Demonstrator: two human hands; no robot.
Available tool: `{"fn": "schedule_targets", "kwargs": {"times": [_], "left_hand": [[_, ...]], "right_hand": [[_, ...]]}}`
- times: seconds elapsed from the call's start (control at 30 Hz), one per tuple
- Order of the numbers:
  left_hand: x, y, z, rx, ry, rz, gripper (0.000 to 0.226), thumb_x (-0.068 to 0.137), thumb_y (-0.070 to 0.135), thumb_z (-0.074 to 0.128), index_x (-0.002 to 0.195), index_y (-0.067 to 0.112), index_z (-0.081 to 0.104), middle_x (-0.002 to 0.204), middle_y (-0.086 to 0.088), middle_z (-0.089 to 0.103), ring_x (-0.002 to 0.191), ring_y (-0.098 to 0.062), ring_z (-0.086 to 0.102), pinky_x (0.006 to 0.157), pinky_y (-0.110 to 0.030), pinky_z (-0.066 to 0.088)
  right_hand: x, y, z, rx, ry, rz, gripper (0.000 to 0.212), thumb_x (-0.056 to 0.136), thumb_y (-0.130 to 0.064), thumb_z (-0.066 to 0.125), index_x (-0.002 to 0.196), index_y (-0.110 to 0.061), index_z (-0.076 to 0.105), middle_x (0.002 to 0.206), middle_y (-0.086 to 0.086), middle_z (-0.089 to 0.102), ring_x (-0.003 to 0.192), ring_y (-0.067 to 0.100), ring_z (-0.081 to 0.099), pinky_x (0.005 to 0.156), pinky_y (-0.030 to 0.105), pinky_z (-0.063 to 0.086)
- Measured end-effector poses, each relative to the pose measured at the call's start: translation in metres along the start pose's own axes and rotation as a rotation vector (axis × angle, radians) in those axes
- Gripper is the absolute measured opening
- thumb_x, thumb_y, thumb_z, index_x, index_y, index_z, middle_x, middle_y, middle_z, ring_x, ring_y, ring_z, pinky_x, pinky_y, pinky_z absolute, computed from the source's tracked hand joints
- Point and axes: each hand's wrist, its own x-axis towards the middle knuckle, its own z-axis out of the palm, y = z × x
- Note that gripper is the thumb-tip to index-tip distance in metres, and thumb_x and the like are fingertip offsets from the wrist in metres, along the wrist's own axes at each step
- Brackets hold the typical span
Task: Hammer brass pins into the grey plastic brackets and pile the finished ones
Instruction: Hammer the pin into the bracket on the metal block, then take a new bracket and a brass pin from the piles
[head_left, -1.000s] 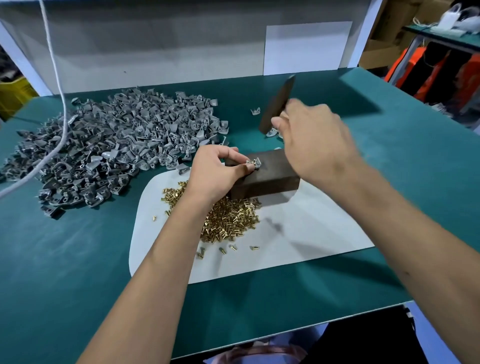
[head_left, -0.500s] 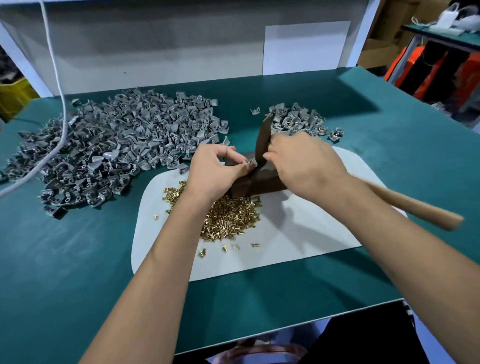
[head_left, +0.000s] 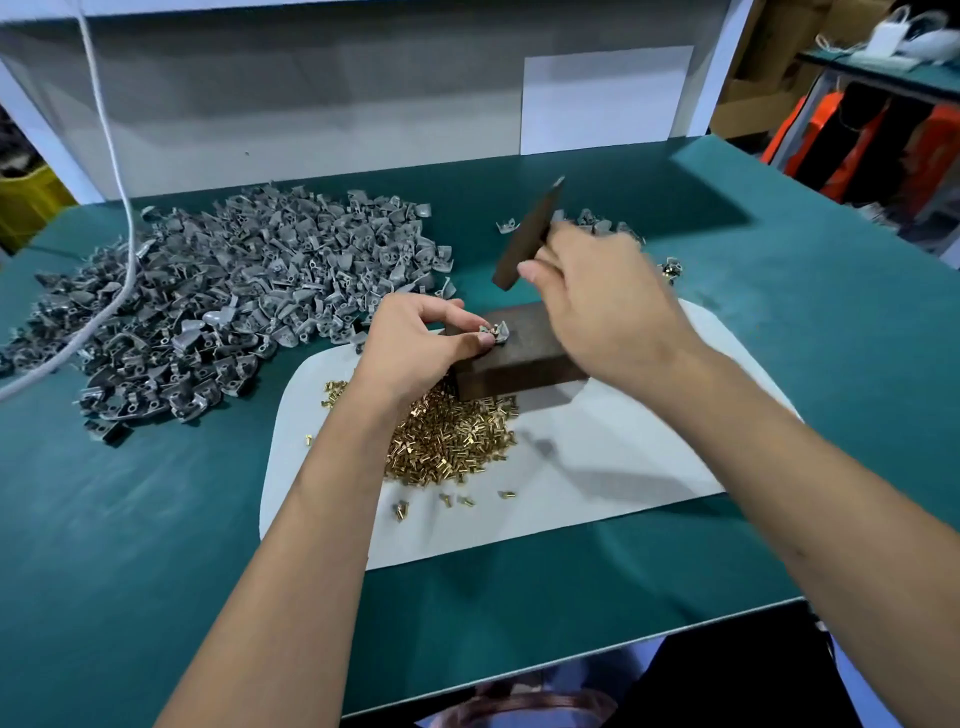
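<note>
Left hand (head_left: 415, 348) pinches one small grey plastic bracket (head_left: 496, 332) between thumb and fingertips, holding it on the top face of the dark brown rectangular block (head_left: 524, 353). Right hand (head_left: 602, 301) is curled round a dark-headed hammer (head_left: 527, 234), head raised above and behind the bracket, not touching. One block, one hammer. Loose brass pins (head_left: 452, 441): heap on white mat (head_left: 597, 483), too many to count. Large pile of grey brackets (head_left: 223, 296) on the left; a smaller pile (head_left: 597, 221) behind the right hand, mostly hidden.

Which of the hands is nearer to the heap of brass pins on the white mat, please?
Left. The left hand hovers just above the brass pins, pinching a bracket on the block; the right hand is raised farther back, gripping the hammer.
</note>
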Motion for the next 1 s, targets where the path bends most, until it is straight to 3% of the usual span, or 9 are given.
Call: {"fn": "schedule_targets", "kwargs": {"times": [0.1,0.2,0.37,0.5,0.67,0.77,0.87,0.93,1.0], "left_hand": [[0.0,-0.003,0.0,-0.017,0.006,-0.007,0.016,0.072,0.001,0.088,0.08,0.013,0.081,0.109,-0.012,0.075,0.118,-0.01,0.065,0.108,-0.044,0.05],[-0.002,-0.004,0.0,-0.006,0.007,0.001,0.014,0.073,0.0,0.088,0.078,0.012,0.081,0.1,-0.008,0.077,0.117,-0.006,0.065,0.107,-0.042,0.051],[-0.002,0.0,0.002,-0.034,0.021,-0.009,0.022,0.077,0.001,0.085,0.072,0.022,0.081,0.118,-0.012,0.073,0.12,-0.005,0.064,0.114,-0.04,0.044],[-0.004,0.002,0.003,-0.073,0.024,-0.024,0.028,0.082,0.001,0.08,0.067,0.025,0.08,0.123,-0.011,0.071,0.121,-0.006,0.063,0.115,-0.038,0.043],[-0.005,0.004,0.003,-0.093,0.021,-0.045,0.023,0.084,0.004,0.08,0.071,0.024,0.081,0.127,-0.007,0.07,0.122,-0.006,0.063,0.115,-0.037,0.043],[-0.005,0.004,0.004,-0.099,0.024,-0.038,0.022,0.084,0.005,0.079,0.071,0.023,0.081,0.13,-0.006,0.069,0.123,-0.007,0.062,0.114,-0.037,0.043],[-0.005,0.005,0.005,-0.111,0.029,-0.031,0.021,0.084,0.004,0.079,0.073,0.022,0.081,0.13,-0.007,0.069,0.124,-0.008,0.062,0.114,-0.038,0.044],[-0.005,0.006,0.006,-0.128,0.032,-0.019,0.022,0.084,0.003,0.079,0.073,0.022,0.08,0.13,-0.008,0.069,0.124,-0.01,0.062,0.112,-0.038,0.045],[-0.005,0.005,0.005,-0.146,0.037,-0.005,0.02,0.084,0.001,0.078,0.075,0.02,0.08,0.129,-0.009,0.069,0.123,-0.01,0.063,0.111,-0.039,0.046]], "right_hand": [[-0.003,-0.002,0.015,-0.124,-0.17,-0.021,0.021,0.106,-0.037,0.044,0.106,-0.019,0.056,0.105,0.009,0.071,0.101,0.038,0.063,0.075,0.039,0.045],[0.003,0.009,0.007,-0.147,-0.167,-0.006,0.02,0.105,-0.039,0.047,0.09,-0.026,0.049,0.102,0.006,0.071,0.102,0.035,0.063,0.07,0.035,0.037],[0.008,0.056,-0.004,-0.082,-0.102,0.156,0.015,0.1,-0.037,0.057,0.106,-0.025,0.063,0.104,0.003,0.072,0.101,0.036,0.061,0.081,0.039,0.05],[0.002,0.091,-0.003,-0.075,-0.181,0.284,0.005,0.093,-0.025,0.068,0.09,-0.024,0.065,0.094,0.007,0.068,0.09,0.033,0.058,0.072,0.035,0.046],[-0.006,0.102,0.002,-0.106,-0.293,0.316,0.007,0.087,-0.023,0.074,0.082,-0.027,0.072,0.088,0.005,0.072,0.086,0.03,0.064,0.076,0.036,0.054],[-0.001,0.097,0.0,-0.11,-0.31,0.247,0.007,0.084,-0.017,0.073,0.082,-0.023,0.074,0.078,-0.006,0.071,0.082,0.02,0.066,0.068,0.027,0.047],[0.003,0.074,0.006,0.005,-0.114,0.101,0.014,0.085,-0.013,0.069,0.091,-0.025,0.072,0.085,-0.008,0.069,0.092,0.019,0.067,0.084,0.028,0.05],[0.006,0.052,0.015,0.04,-0.112,-0.083,0.021,0.086,-0.026,0.073,0.107,-0.026,0.071,0.101,-0.006,0.071,0.102,0.02,0.064,0.095,0.031,0.046],[0.009,0.033,0.023,-0.008,-0.203,-0.198,0.038,0.085,-0.045,0.074,0.12,-0.034,0.065,0.115,-0.01,0.067,0.115,0.021,0.056,0.103,0.043,0.041]]}}
